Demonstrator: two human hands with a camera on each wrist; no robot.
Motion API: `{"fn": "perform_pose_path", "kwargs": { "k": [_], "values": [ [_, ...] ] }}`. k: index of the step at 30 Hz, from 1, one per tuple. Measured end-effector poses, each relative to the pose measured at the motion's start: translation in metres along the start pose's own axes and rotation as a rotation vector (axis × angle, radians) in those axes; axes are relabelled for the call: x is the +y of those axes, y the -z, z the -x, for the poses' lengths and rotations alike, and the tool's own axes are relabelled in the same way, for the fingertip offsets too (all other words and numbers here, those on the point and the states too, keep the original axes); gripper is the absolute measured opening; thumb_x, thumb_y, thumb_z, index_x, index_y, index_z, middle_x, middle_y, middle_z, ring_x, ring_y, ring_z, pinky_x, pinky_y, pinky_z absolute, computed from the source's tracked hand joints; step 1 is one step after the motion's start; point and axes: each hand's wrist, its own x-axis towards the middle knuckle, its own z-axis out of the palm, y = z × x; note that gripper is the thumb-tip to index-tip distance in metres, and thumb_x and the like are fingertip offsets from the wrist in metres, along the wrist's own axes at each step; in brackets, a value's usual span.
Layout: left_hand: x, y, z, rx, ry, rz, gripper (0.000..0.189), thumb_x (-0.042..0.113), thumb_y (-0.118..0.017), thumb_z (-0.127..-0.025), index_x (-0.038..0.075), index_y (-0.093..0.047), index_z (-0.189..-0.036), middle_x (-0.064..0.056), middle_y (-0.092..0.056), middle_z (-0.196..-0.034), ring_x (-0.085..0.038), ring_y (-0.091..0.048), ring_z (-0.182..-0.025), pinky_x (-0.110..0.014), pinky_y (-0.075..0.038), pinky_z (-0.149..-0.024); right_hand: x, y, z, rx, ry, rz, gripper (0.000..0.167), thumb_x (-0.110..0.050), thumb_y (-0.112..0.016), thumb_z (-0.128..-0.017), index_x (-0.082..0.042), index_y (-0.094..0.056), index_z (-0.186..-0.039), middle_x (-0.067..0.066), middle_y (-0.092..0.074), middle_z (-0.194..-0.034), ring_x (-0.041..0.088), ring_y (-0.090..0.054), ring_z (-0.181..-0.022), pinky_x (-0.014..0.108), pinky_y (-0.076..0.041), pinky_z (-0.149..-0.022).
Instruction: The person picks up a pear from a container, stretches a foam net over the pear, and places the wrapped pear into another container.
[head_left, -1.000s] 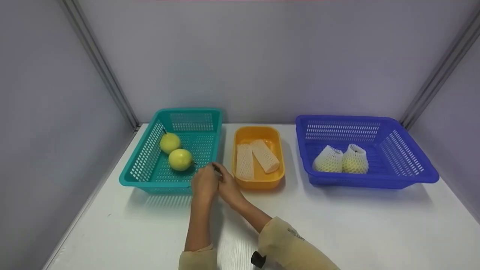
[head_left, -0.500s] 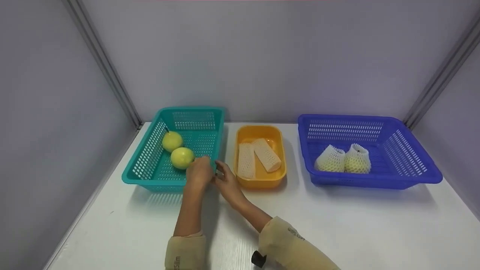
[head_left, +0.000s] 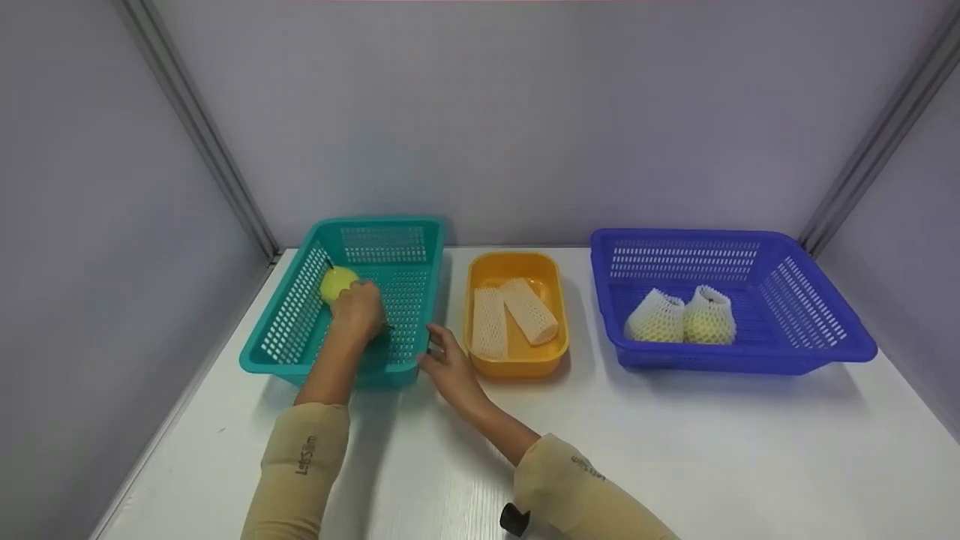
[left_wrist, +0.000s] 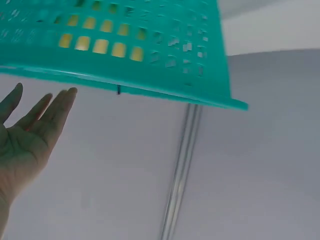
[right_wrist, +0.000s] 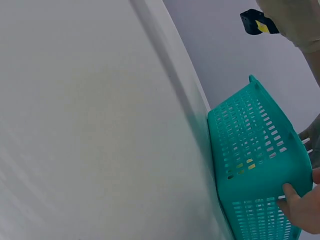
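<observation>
In the head view my left hand (head_left: 359, 309) is over the teal basket (head_left: 262, 366), covering most of the nearer yellow pear; only its dark stem shows at the side. The farther pear (head_left: 335, 281) lies just beyond the fingers. Straight, spread fingers of the left hand (left_wrist: 35, 135) show in the left wrist view, past the basket's rim. My right hand (head_left: 452, 373) holds the basket's near right corner. The right wrist view has that hand (right_wrist: 305, 210) at the corner too, one digit against the perforated outer wall.
An orange tub (head_left: 517, 367) with two foam net sleeves (head_left: 491, 322) stands right of the teal basket. Farther right, a purple basket (head_left: 750, 360) contains two pears (head_left: 709, 324) in foam nets. Grey walls (head_left: 510, 127) enclose the white table (head_left: 675, 450) at the back and sides.
My left hand has left the near right corner, where it was beside the right hand, and moved left and inward over the nearer pear. The right hand stays at the basket's corner.
</observation>
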Motion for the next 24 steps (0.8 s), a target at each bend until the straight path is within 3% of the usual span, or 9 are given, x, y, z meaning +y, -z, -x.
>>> {"fn": "perform_pose_path", "kwargs": {
  "k": [3,5,10,13,18,24],
  "values": [
    [-0.009,-0.006,-0.008,-0.021,0.005,-0.022,0.054,0.012,-0.058,-0.086,-0.019,-0.035,-0.124,-0.034,-0.043,-0.117,-0.046,-0.046,-0.106,-0.054,-0.042,-0.084,0.0,0.0,0.0,0.006,-0.005,-0.001,0.052,-0.009,-0.048,-0.093,0.001,-0.027,-0.139,0.023,-0.032,-0.14,0.038,-0.037,-0.123,0.036,-0.04,-0.094],
    [-0.014,-0.01,-0.014,-0.022,0.007,-0.022,0.055,0.013,-0.057,-0.088,-0.018,-0.033,-0.126,-0.035,-0.041,-0.119,-0.047,-0.043,-0.108,-0.054,-0.041,-0.084,0.0,0.0,-0.001,0.009,-0.007,0.005,0.051,-0.01,-0.048,-0.094,0.0,-0.028,-0.139,0.021,-0.033,-0.14,0.037,-0.038,-0.123,0.035,-0.04,-0.093],
    [-0.029,-0.02,-0.025,-0.031,-0.006,-0.006,0.046,0.013,-0.054,-0.092,-0.016,-0.038,-0.124,-0.033,-0.044,-0.117,-0.045,-0.045,-0.106,-0.053,-0.042,-0.083,0.001,-0.001,0.001,0.011,-0.016,0.03,0.05,-0.012,-0.048,-0.094,-0.001,-0.029,-0.139,0.016,-0.036,-0.139,0.031,-0.041,-0.122,0.034,-0.041,-0.092],
    [-0.039,-0.025,-0.026,-0.073,-0.002,0.0,0.047,0.016,-0.055,-0.091,-0.016,-0.042,-0.121,-0.032,-0.047,-0.113,-0.045,-0.046,-0.105,-0.054,-0.042,-0.083,0.001,-0.001,0.002,0.013,-0.019,0.033,0.05,-0.012,-0.048,-0.094,-0.001,-0.028,-0.139,0.018,-0.034,-0.139,0.032,-0.04,-0.122,0.034,-0.041,-0.092],
    [-0.051,-0.032,-0.026,-0.128,0.044,0.109,0.055,0.024,-0.057,-0.088,-0.016,-0.039,-0.121,-0.032,-0.047,-0.11,-0.044,-0.047,-0.104,-0.054,-0.038,-0.087,0.002,-0.002,0.001,0.021,-0.006,0.034,0.049,-0.011,-0.048,-0.094,-0.001,-0.029,-0.139,0.021,-0.033,-0.14,0.036,-0.039,-0.123,0.034,-0.041,-0.092],
    [-0.056,-0.04,-0.026,-0.145,0.032,0.205,0.069,0.024,-0.063,-0.085,-0.014,-0.028,-0.13,-0.036,-0.038,-0.119,-0.048,-0.043,-0.107,-0.055,-0.036,-0.088,0.002,-0.002,0.001,0.026,0.001,0.028,0.049,-0.009,-0.048,-0.094,-0.002,-0.03,-0.139,0.022,-0.033,-0.14,0.037,-0.038,-0.122,0.034,-0.042,-0.091]
  ]
}}
